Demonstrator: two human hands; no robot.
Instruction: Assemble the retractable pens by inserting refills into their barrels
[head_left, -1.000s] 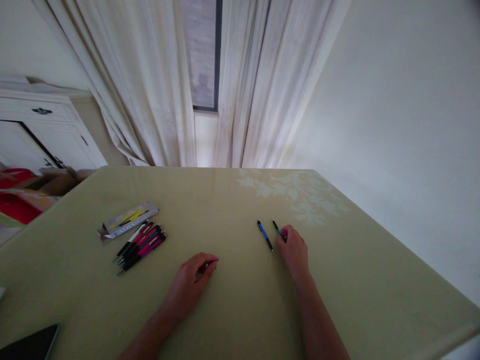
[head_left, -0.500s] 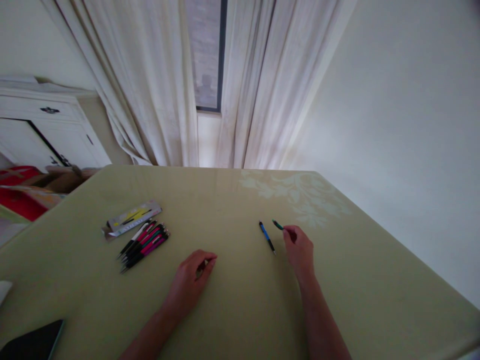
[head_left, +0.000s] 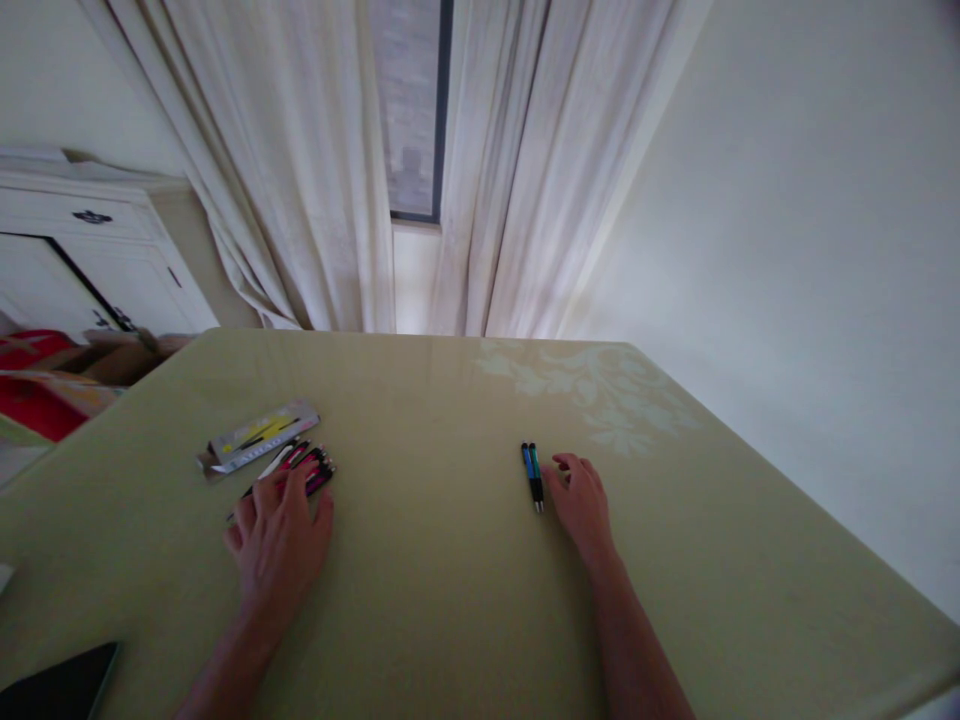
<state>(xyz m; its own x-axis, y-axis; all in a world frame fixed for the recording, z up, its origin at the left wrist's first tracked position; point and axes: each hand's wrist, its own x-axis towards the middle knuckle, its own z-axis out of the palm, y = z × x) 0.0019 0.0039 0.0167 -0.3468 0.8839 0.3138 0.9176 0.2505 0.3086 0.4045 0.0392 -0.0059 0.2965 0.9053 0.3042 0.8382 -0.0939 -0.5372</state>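
Observation:
My left hand (head_left: 279,540) is over a bunch of pens (head_left: 321,468) on the left of the table, its fingers apart and the fingertips on or just above them. The bunch has pink, purple, white and black barrels, and my fingers hide part of it. On the right, a blue pen (head_left: 528,466) and a green pen (head_left: 535,463) lie side by side with their tips toward me. Just right of this pair is my right hand (head_left: 581,500), fingers loosely curled and apart, with nothing in it.
Behind the bunch lies a grey and yellow pen box (head_left: 262,436) with an open flap. A dark flat device (head_left: 64,682) is at the table's near left. Curtains (head_left: 300,180) hang behind the table (head_left: 435,580); a wall (head_left: 825,250) runs along the right.
My left hand has moved left onto the bunch of pens, opening its fingers. My right hand has laid the green pen beside the blue one and let go.

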